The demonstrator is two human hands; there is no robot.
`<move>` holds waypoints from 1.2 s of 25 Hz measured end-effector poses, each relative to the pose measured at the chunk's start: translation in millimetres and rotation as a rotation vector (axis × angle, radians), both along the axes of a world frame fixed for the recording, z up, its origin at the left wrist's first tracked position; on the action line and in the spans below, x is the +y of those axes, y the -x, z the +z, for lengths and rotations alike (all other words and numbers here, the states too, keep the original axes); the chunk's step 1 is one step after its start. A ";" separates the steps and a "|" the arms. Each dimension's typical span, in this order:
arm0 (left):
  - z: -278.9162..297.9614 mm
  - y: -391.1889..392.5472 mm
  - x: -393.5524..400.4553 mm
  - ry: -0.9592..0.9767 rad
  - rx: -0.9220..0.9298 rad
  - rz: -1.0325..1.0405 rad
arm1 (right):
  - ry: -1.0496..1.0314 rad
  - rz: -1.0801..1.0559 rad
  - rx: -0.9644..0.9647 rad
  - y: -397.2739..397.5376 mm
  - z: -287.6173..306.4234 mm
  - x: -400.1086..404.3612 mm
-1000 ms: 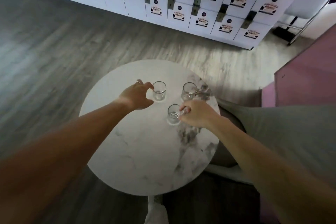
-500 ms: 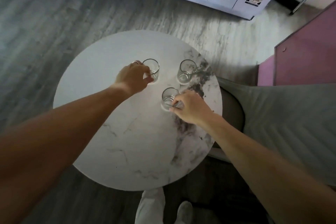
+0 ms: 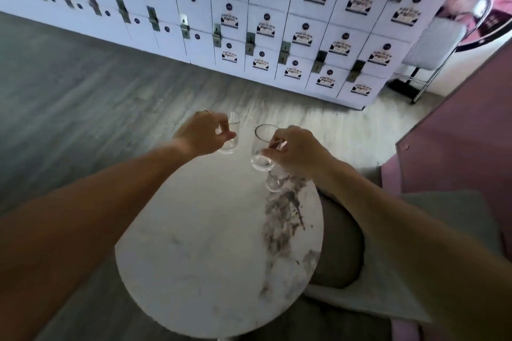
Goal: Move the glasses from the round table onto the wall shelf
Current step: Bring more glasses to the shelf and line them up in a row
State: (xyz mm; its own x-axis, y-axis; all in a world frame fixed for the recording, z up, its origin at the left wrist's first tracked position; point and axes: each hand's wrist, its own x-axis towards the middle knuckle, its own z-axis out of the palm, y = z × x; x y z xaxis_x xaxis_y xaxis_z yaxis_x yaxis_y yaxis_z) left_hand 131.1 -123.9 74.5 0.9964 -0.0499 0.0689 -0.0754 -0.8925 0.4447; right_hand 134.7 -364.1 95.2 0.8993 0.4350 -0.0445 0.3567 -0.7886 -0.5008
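Head view: one small glass is pinched by the left hand and another by the right hand above the tabletop, both judged light, slick, breakable, best gripped around the sides.

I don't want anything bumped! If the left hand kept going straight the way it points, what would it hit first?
Probably nothing close. The left hand, gripping a clear drinking glass, points past the round white marble table toward the wall of white lockers; only bare grey floor seems between, though depth is unclear.
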 end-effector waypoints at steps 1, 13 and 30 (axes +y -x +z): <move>26.5 -2.5 -4.5 0.011 -0.039 -0.022 | -0.013 -0.008 -0.038 -2.1 23.4 -4.2; 218.1 -3.9 -194.7 0.071 -0.343 -0.574 | 0.021 -0.414 -0.336 80.9 208.2 -188.8; 252.6 372.0 -527.4 0.230 -0.295 -1.346 | 0.108 -1.240 -0.332 602.0 245.2 -393.6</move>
State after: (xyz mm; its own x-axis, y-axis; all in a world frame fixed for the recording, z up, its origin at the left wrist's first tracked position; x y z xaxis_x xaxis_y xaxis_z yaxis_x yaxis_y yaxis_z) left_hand -240.9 -651.3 327.1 0.1411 -0.9045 0.4024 -0.9214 0.0287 0.3876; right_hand -467.3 -757.7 340.4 0.6729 -0.6866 0.2753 -0.5449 -0.7118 -0.4432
